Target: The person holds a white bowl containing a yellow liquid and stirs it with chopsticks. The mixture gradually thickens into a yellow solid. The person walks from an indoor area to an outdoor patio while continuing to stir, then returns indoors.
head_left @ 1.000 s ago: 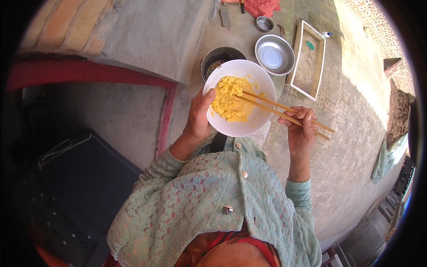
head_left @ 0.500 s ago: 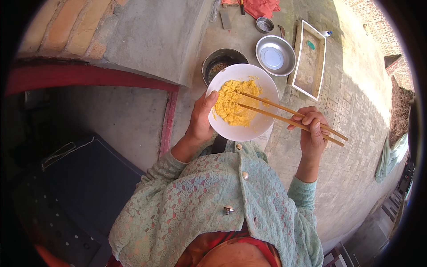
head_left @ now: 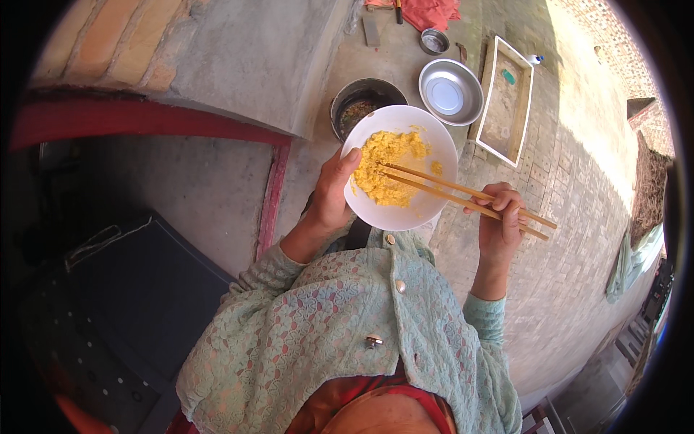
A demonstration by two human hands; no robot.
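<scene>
Two-handed here: with the left hand point(head_left: 334, 189), gripping the white bowl point(head_left: 437, 137) before the torso point(head_left: 325, 325), wisely at its rim, probably feeling light, stiff, slippery; into soft-looking yellow food point(head_left: 387, 192), poking chopsticks point(head_left: 448, 187) pinched in the right hand point(head_left: 501, 228). Beyond, spotting a dark pot point(head_left: 365, 90) partly blocked by the bowl, a metal basin point(head_left: 470, 87), a white-edged tray point(head_left: 502, 116).

1. White bowl point(head_left: 437, 141), its colour plain inside
2. Bright yellow crumbly food point(head_left: 383, 148)
3. Light golden-brown chopsticks point(head_left: 452, 198)
4. Pale mint-green cardigan point(head_left: 303, 325) with an openwork floral lace pattern, and pearly whitish button point(head_left: 400, 286)
5. Silver-grey basin point(head_left: 468, 79), paler and bluish at its centre
6. Blackish pot point(head_left: 370, 87)
7. White-rimmed tray point(head_left: 527, 101) around a teal-green piece point(head_left: 508, 76)
8. Coral-red cloth point(head_left: 430, 13)
9. Deep red frame point(head_left: 144, 119) below orange-tan bricks point(head_left: 101, 43) striped with greyish joints
10. Beige-grey paving point(head_left: 564, 239) in a small brick grid
</scene>
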